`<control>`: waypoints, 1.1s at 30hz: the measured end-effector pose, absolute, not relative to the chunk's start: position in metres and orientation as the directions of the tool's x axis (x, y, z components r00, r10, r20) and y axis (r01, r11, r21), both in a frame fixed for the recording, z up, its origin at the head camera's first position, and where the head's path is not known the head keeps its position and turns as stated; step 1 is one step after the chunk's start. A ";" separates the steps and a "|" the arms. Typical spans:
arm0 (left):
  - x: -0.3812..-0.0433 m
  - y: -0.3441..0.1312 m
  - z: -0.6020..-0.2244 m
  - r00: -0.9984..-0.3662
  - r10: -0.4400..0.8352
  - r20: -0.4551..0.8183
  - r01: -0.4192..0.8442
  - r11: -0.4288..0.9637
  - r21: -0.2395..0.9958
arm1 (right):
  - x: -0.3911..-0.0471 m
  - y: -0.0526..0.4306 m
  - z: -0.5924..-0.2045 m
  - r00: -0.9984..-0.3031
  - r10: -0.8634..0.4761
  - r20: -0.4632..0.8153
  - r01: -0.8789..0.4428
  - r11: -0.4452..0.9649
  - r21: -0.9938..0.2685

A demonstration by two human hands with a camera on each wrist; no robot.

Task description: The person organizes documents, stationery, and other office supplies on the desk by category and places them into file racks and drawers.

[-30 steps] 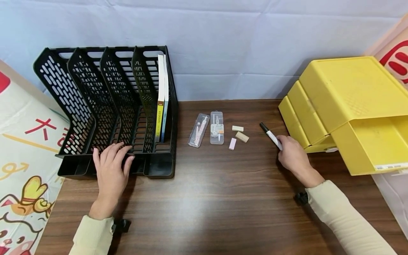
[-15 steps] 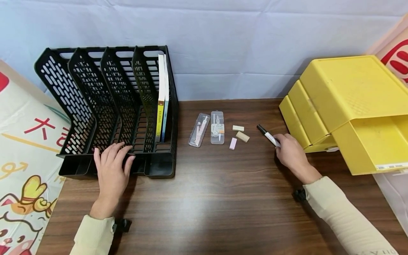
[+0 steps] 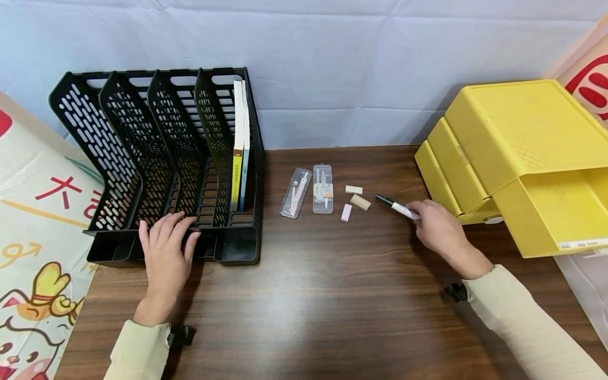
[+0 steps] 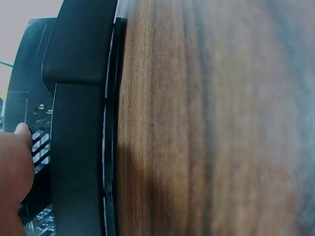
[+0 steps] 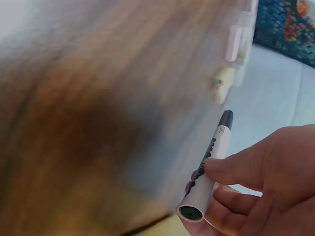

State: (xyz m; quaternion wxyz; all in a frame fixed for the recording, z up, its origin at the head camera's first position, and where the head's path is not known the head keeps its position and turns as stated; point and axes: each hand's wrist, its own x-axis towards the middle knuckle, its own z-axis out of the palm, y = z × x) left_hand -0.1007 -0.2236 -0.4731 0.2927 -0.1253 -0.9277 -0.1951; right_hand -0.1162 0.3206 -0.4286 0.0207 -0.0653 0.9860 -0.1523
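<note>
My right hand (image 3: pixel 439 229) pinches a white marker (image 3: pixel 405 210) with a black cap near its tail end, the cap pointing left toward the erasers. In the right wrist view the thumb lies along the marker's barrel (image 5: pixel 218 147). My left hand (image 3: pixel 166 253) rests with relaxed fingers over the front edge of a black file rack (image 3: pixel 237 248). The left wrist view shows the thumb (image 4: pixel 22 132) beside the rack's black plastic (image 4: pixel 76 157). Near the marker's cap lie a tan eraser (image 3: pixel 360 202), a cream eraser (image 3: pixel 353 189) and a pink eraser (image 3: pixel 346 212).
Two clear cases, a left one (image 3: pixel 295 193) with a compass and a right one (image 3: pixel 323 189), lie between rack and erasers. Two thin books (image 3: pixel 239 158) stand in the rack's rightmost slot. At right, a yellow drawer unit (image 3: pixel 527 137) has its top drawer (image 3: pixel 570 211) pulled out.
The marker in my right hand has swung so its cap points more to the left, nearer the erasers. My left hand has stayed on the rack.
</note>
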 end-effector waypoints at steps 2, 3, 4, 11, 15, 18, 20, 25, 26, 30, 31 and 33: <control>-0.101 -0.224 -0.473 -0.797 0.118 0.592 0.347 0.892 0.289 | -0.114 0.319 -0.421 -0.987 -0.161 -0.021 -0.148 0.944 -0.296; -0.101 -0.224 -0.473 -0.797 0.118 0.592 0.347 0.892 0.289 | -0.112 0.318 -0.418 -0.984 -0.176 -0.021 -0.163 0.943 -0.292; -0.101 -0.224 -0.473 -0.797 0.117 0.593 0.347 0.892 0.290 | -0.111 0.317 -0.414 -0.981 -0.192 -0.019 -0.179 0.941 -0.289; -0.099 -0.226 -0.473 -0.800 0.117 0.588 0.338 0.898 0.282 | -0.098 0.306 -0.383 -0.960 -0.277 -0.046 -0.254 0.928 -0.273; -0.098 -0.226 -0.472 -0.803 0.111 0.586 0.334 0.897 0.289 | -0.090 0.300 -0.360 -0.944 -0.328 -0.042 -0.307 0.915 -0.261; -0.097 -0.227 -0.472 -0.804 0.109 0.585 0.334 0.897 0.291 | -0.085 0.299 -0.343 -0.928 -0.371 -0.028 -0.353 0.902 -0.248; -0.097 -0.227 -0.472 -0.805 0.108 0.584 0.334 0.896 0.294 | -0.082 0.301 -0.332 -0.914 -0.405 -0.016 -0.388 0.887 -0.249; -0.097 -0.227 -0.472 -0.805 0.108 0.583 0.332 0.896 0.293 | -0.077 0.316 -0.308 -0.872 -0.486 0.063 -0.486 0.841 -0.237; -0.097 -0.227 -0.472 -0.806 0.108 0.583 0.332 0.896 0.294 | -0.076 0.320 -0.304 -0.863 -0.498 0.083 -0.503 0.835 -0.223; -0.097 -0.227 -0.472 -0.807 0.110 0.580 0.332 0.898 0.290 | -0.072 0.339 -0.283 -0.840 -0.528 0.122 -0.542 0.822 -0.174; -0.097 -0.227 -0.472 -0.806 0.110 0.581 0.331 0.898 0.291 | -0.072 0.346 -0.279 -0.829 -0.544 0.128 -0.559 0.811 -0.172; -0.097 -0.227 -0.472 -0.805 0.109 0.583 0.332 0.898 0.289 | -0.072 0.359 -0.270 -0.807 -0.574 0.143 -0.591 0.787 -0.178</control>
